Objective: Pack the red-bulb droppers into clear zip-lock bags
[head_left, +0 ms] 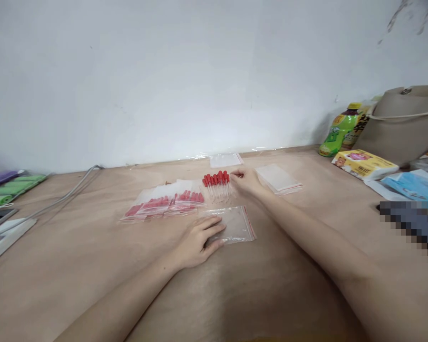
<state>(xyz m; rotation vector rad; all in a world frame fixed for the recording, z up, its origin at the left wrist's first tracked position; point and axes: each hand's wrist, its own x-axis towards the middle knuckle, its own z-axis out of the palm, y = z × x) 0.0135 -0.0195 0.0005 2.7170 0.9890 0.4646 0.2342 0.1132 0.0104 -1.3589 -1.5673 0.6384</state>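
Observation:
My left hand (pixel 196 242) lies flat, fingers spread, on the left edge of an empty clear zip bag with a red seal (pixel 235 224). My right hand (pixel 245 180) reaches farther out, its fingertips pinched at the right end of a loose row of red-capped glass droppers (pixel 217 184) lying on the table. To the left of the droppers lie several filled zip bags of droppers (pixel 164 204), overlapping in a row.
A stack of empty zip bags (pixel 278 179) lies right of my right hand; another clear bag (pixel 225 160) is by the wall. At right: green drink bottle (pixel 339 129), beige bag (pixel 403 121), tissue pack (pixel 364 164), blue packet (pixel 413 186). A cable (pixel 67 192) and green items (pixel 10 187) lie left.

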